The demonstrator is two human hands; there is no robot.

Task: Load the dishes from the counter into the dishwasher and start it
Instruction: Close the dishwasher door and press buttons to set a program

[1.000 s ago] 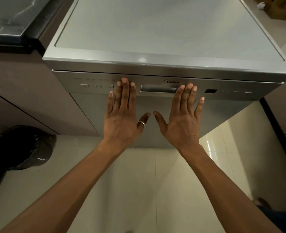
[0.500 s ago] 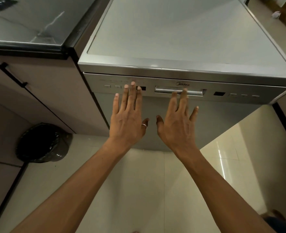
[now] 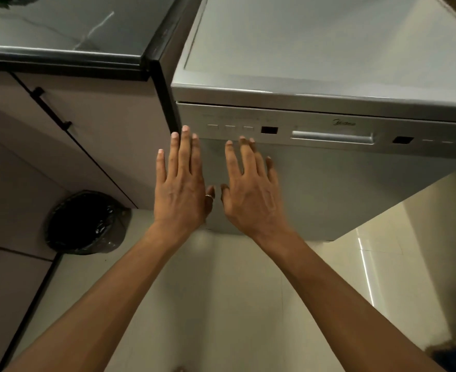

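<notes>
Both hands had slid leftward along the dishwasher since a second earlier, away from its handle. The dishwasher stood closed just beside the table. The left hand and right hand were spread wide, fingers straight, holding nothing, with fingertips near the buttons. A black-lined bin sat on the floor to the left.

dishwasher right side cut off; button labels blurred, unreadable.
</notes>
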